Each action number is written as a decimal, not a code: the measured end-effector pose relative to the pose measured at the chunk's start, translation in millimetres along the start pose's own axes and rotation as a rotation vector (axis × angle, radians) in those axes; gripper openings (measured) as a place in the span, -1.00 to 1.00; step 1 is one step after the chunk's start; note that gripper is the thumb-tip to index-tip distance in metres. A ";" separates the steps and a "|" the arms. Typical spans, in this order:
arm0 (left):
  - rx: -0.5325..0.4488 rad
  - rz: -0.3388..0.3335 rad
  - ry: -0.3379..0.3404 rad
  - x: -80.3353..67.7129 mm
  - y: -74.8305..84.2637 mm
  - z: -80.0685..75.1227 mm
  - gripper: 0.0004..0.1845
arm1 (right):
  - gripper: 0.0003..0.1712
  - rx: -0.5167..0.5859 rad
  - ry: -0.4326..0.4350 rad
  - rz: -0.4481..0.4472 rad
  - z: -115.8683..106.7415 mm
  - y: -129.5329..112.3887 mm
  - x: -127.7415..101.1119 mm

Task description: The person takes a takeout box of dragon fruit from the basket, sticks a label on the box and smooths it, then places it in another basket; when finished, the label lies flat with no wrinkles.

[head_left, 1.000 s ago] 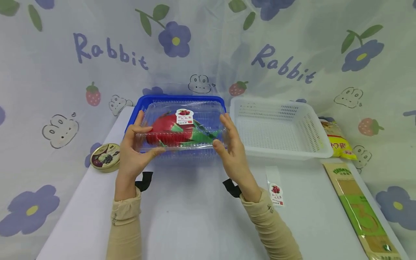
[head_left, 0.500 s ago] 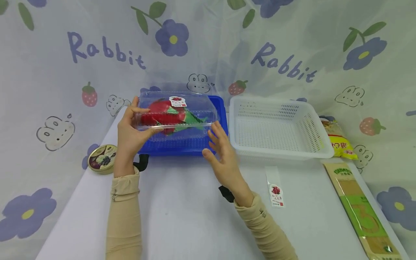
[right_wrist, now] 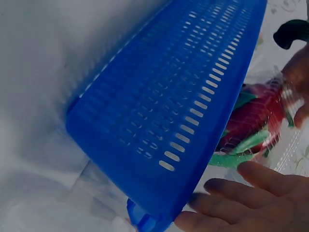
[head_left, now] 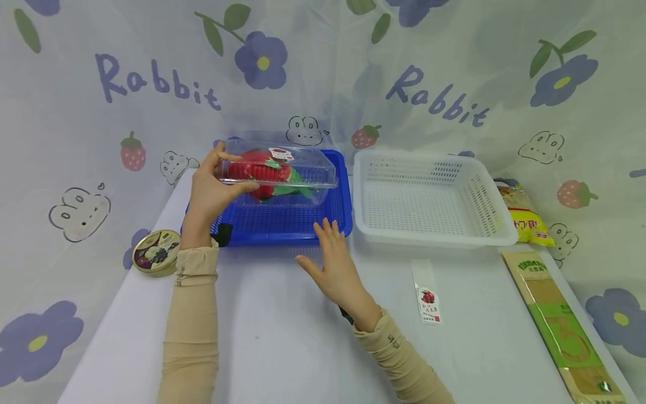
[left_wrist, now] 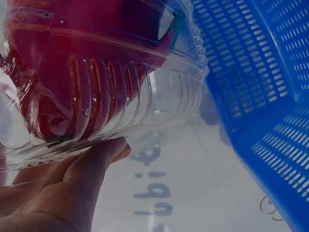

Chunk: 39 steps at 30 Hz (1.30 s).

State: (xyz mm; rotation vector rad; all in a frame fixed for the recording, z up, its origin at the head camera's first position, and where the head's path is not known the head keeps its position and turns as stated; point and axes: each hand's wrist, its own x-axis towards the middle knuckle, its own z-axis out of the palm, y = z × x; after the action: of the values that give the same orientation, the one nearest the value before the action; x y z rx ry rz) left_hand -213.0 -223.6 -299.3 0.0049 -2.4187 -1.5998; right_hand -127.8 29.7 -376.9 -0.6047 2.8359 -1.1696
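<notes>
A clear plastic clamshell box (head_left: 282,171) with a red and green fruit inside and a small label on its lid hangs over the blue basket (head_left: 303,224). My left hand (head_left: 212,188) grips the box's left end, thumb on the lid and fingers underneath; the left wrist view shows the box's ribbed wall (left_wrist: 111,92) resting on those fingers (left_wrist: 91,164). My right hand (head_left: 330,261) is free, fingers spread, just in front of the blue basket's near rim (right_wrist: 159,159). The right wrist view shows its fingertips (right_wrist: 227,198) beside that rim.
A white perforated basket (head_left: 484,202) stands right of the blue one. A round tin (head_left: 155,252) lies at the left. A small label strip (head_left: 428,294), a long green-and-tan packet (head_left: 560,322) and a yellow packet (head_left: 525,219) lie at the right. A printed curtain hangs behind.
My right hand let go of the box and drew back toward me, now in front of the basket. My left hand alone carried the box farther back over the blue basket.
</notes>
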 end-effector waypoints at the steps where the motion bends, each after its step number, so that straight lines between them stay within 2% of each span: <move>1: 0.000 -0.003 -0.009 2.7 0.7 1.2 -0.45 | -0.11 -0.021 -0.006 0.004 0.5 1.1 0.4; 8: 0.014 -0.029 -0.078 17.3 0.9 10.7 -0.45 | -0.14 -0.145 -0.044 -0.011 0.9 4.7 2.1; 15: 0.082 -0.057 -0.133 26.7 -10.1 18.8 -0.38 | -0.17 -0.126 -0.026 -0.029 2.9 8.9 -2.1; 17: 0.098 -0.068 -0.138 28.7 -13.3 20.6 -0.37 | -0.18 -0.099 -0.018 -0.009 3.6 9.1 -5.0; 22: 0.114 -0.070 -0.145 32.7 -19.6 23.6 -0.40 | -0.20 -0.033 0.058 0.059 5.1 5.4 -15.8; 27: 0.121 -0.082 -0.153 36.2 -23.1 25.1 -0.40 | -0.25 -0.102 0.163 0.081 7.4 3.5 -22.7; 32: 0.139 -0.099 -0.162 39.6 -25.7 25.6 -0.39 | -0.31 -0.160 0.190 0.096 7.8 6.8 -24.3; 39: 0.125 -0.084 -0.177 46.9 -32.8 25.8 -0.40 | -0.32 -0.190 0.227 0.065 7.7 9.7 -24.1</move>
State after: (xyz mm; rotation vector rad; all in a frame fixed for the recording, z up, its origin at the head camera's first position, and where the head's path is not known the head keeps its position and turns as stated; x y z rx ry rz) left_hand -268.0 -219.7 -329.4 -0.0144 -2.6839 -1.5399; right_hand -107.6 39.3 -392.2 -0.4043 3.1567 -1.0279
